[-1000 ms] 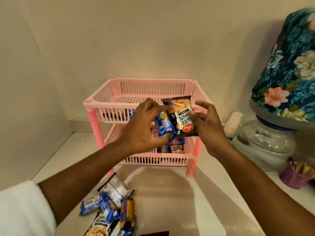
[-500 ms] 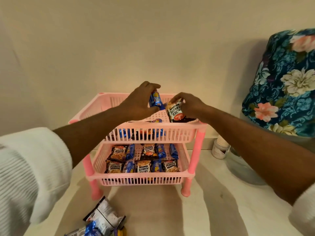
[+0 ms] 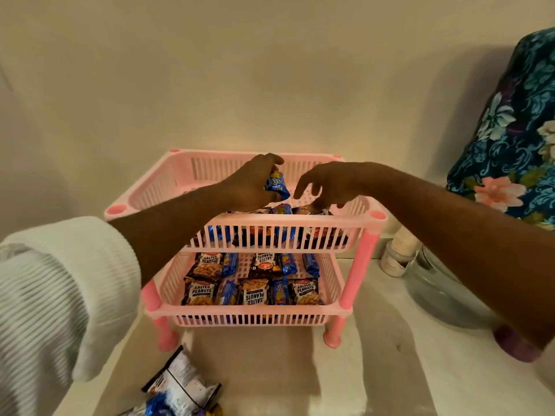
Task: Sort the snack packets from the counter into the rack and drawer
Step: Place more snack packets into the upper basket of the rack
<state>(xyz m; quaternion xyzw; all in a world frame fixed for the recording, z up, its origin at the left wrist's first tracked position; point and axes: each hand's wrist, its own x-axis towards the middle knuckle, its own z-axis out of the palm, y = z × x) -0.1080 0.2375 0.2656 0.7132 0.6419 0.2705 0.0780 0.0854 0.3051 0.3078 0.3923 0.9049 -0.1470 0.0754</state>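
At frame centre, over the pink rack's (image 3: 300, 219) top tier, the left hand (image 3: 255, 183) grips a blue biscuit packet (image 3: 277, 185) while the right hand (image 3: 324, 183) hovers beside it, fingers spread, holding nothing.

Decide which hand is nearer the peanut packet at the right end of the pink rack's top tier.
Right. The right hand hangs just above the dark peanut packet, fingers spread; the left hand is further left, holding a blue biscuit packet.
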